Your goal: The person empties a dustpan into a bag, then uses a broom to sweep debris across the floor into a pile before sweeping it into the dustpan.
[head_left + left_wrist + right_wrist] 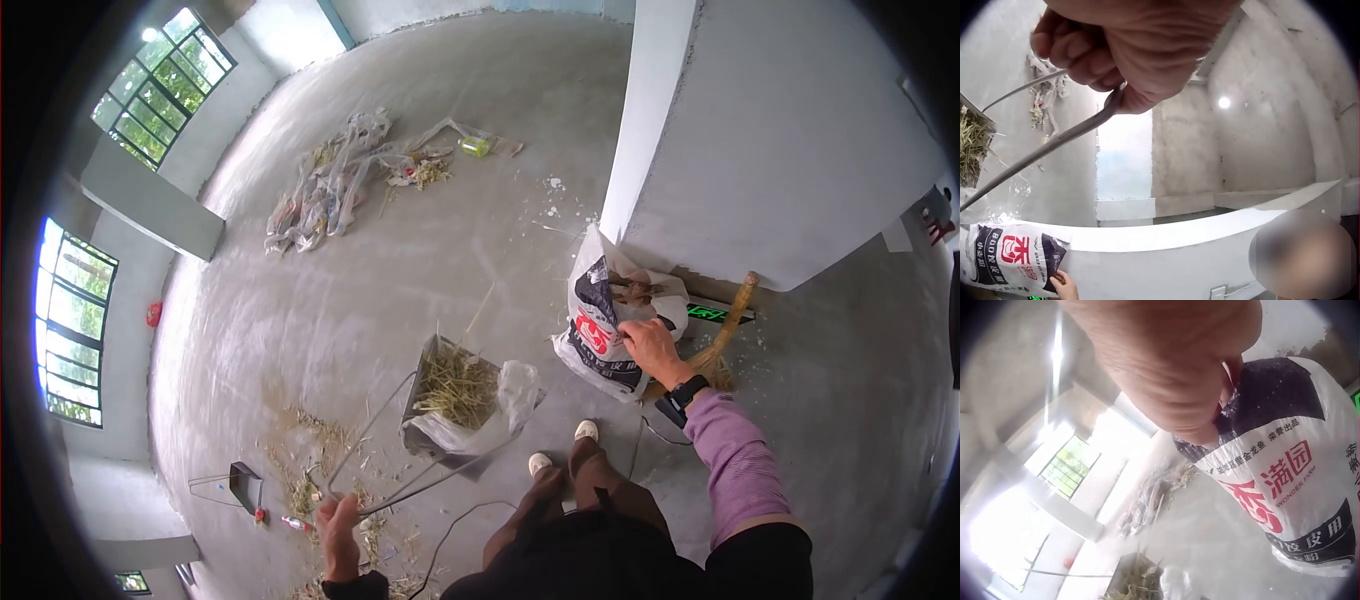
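My left hand (pixel 340 535) grips the bent metal handle (pixel 1047 147) of a dustpan (pixel 413 392). Dry straw (pixel 455 388) and a crumpled clear plastic bag (pixel 517 392) lie in the pan. With thumb and fingers, my right hand (pixel 655 350) pinches the upper edge of a white flour sack (pixel 1304 456) with red and black printing. The sack stands on the floor by a white pillar, its mouth partly open with brownish stuff inside. Part of the right hand's grip is hidden behind the hand in the right wrist view.
A broom (pixel 740 308) and a green-lit sign (pixel 712 312) are beside the sack. Plastic sheeting and litter (pixel 335 185) with a green-yellow bottle (pixel 474 147) lie farther off. Scattered straw (pixel 310 430) and a second dustpan (pixel 243 487) are at left. A black cable (pixel 445 535) runs near my feet.
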Demonstrator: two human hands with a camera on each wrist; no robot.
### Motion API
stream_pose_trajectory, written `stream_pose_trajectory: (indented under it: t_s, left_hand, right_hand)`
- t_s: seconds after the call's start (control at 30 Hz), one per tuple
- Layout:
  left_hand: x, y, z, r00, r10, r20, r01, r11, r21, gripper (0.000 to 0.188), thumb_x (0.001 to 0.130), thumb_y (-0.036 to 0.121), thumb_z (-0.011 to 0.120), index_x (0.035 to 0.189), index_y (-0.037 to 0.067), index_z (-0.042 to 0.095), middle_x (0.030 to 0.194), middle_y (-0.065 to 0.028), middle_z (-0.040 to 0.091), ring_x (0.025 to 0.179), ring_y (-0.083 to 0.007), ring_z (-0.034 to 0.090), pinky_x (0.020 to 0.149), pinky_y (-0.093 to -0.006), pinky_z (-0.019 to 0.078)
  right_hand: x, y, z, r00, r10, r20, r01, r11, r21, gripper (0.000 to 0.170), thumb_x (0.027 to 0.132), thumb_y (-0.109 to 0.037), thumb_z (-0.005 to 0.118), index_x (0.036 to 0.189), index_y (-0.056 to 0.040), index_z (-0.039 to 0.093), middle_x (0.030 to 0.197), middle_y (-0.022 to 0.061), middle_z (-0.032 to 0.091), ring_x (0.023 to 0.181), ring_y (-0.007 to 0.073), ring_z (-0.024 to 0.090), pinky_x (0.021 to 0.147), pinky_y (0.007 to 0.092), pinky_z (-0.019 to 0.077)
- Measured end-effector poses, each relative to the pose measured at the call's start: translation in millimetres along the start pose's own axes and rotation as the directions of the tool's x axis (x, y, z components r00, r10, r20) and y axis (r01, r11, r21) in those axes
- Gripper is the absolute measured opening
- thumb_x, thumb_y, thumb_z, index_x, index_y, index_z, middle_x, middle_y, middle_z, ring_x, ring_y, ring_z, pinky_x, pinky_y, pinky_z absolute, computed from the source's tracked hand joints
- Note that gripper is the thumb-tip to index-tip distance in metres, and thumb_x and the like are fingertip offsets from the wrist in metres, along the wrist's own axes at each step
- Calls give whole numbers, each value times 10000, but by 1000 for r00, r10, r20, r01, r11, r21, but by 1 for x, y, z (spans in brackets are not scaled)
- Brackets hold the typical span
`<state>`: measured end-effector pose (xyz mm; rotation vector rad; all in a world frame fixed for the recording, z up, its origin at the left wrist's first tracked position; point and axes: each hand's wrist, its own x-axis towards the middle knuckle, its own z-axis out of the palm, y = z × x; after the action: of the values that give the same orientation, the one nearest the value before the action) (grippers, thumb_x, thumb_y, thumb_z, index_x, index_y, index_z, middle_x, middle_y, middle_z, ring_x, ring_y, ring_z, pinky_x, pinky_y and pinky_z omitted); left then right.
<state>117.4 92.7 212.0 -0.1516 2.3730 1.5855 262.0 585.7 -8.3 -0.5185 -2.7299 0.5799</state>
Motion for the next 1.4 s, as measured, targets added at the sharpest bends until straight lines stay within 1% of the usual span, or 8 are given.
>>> stream_pose_trajectory:
  t_s: [0.17, 0.57, 0.7, 0.9, 1.07, 1.1, 1.23, 1.4]
  left_hand:
    - [-13, 32, -9, 993, 121, -1, -121, 991, 59, 209, 776, 158, 567, 606, 90, 466, 577, 57, 400, 543, -37, 349, 508, -214, 274]
    - [-96, 130, -4, 919, 207, -336, -248, 965, -83, 190, 816, 196, 571, 817, 22, 494, 632, -26, 473, 522, -87, 432, 493, -224, 362]
    - [-134, 148, -12, 923, 258, -286, -295, 951, -95, 265, 857, 210, 510, 648, 71, 422, 531, -9, 373, 451, -74, 325, 458, -237, 328]
    - [-192, 174, -13, 942, 323, -88, -332, 937, -113, 249, 905, 214, 457, 701, 76, 427, 594, 7, 357, 512, -77, 315, 515, -215, 320]
    - [-201, 202, -23, 901, 434, -8, -434, 900, 42, 218, 943, 196, 386, 846, 19, 467, 654, -9, 385, 568, -92, 360, 558, -231, 344]
    - [-201, 215, 1, 870, 455, -188, -451, 890, 67, 236, 889, 237, 476, 746, 51, 448, 567, 2, 363, 496, -66, 307, 493, -228, 310]
    - [-212, 227, 3, 864, 467, -189, -457, 884, 95, 222, 886, 219, 479, 905, -2, 486, 693, -26, 465, 616, -81, 428, 563, -241, 368]
    - [-200, 270, -4, 928, 371, 32, -372, 916, 151, 211, 877, 236, 486, 837, 29, 501, 680, -8, 471, 606, -84, 449, 569, -243, 372]
  right_hand:
    - [-3, 20, 5, 977, 64, -204, -92, 987, -133, 150, 704, -127, 619, 843, -78, 588, 798, 109, 604, 780, 302, 577, 689, 406, 422]
    - [-32, -1, 17, 994, -106, 28, 104, 993, 53, 13, 731, -89, 544, 720, -90, 549, 678, 96, 546, 749, 302, 559, 663, 425, 437]
    - [-62, 1, 34, 980, -164, 110, 155, 984, 85, 119, 723, -68, 524, 806, -116, 595, 694, 97, 555, 705, 304, 566, 621, 410, 446]
    - [-83, -4, 67, 961, -272, 46, 258, 945, 199, 168, 692, -58, 517, 799, -141, 616, 662, 79, 539, 667, 286, 566, 586, 391, 451]
    - [-79, -27, 48, 946, -324, 13, 310, 917, 251, 209, 697, -41, 500, 814, -149, 636, 694, 71, 572, 686, 270, 582, 599, 369, 460]
    - [-82, -33, 41, 943, -331, 34, 310, 911, 271, 228, 700, -38, 493, 831, -152, 642, 725, 74, 591, 700, 272, 587, 607, 367, 463]
    - [-114, -57, 24, 919, -371, 137, 310, 890, 334, 289, 714, -39, 468, 913, -145, 650, 905, 90, 635, 800, 277, 598, 689, 369, 471]
    - [-137, -107, -29, 927, -346, 141, 283, 896, 342, 281, 719, -76, 487, 961, -92, 628, 972, 105, 620, 875, 284, 579, 783, 395, 444]
